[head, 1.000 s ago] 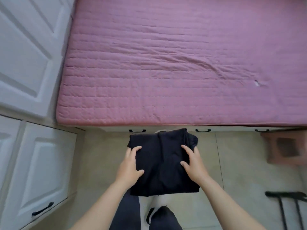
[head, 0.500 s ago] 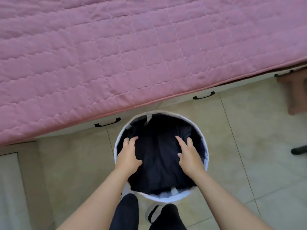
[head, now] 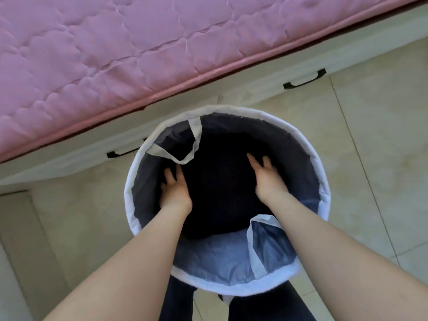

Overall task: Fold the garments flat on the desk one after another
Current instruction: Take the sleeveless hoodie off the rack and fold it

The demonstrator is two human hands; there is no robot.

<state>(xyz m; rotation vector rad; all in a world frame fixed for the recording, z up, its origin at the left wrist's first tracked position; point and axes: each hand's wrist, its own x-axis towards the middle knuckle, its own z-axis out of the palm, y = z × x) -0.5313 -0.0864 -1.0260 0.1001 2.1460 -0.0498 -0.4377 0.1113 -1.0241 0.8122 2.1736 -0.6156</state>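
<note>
A dark navy folded garment lies deep inside a round white fabric basket with a blue-grey lining. Both my arms reach down into the basket. My left hand rests on the garment's left side with its fingers stretched forward. My right hand lies on the garment's right side, fingers also extended. The garment's edges blend into the dark bottom of the basket, so its outline is hard to make out.
The basket stands on a beige tiled floor right in front of a bed with a pink quilted mattress. White under-bed drawers carry black handles. Two white carry straps hang inside the basket. My dark trouser legs show below.
The folded dark garment went from being held above the floor down into the basket. Both hands have sunk deeper with it, and my view has closed in on the basket.
</note>
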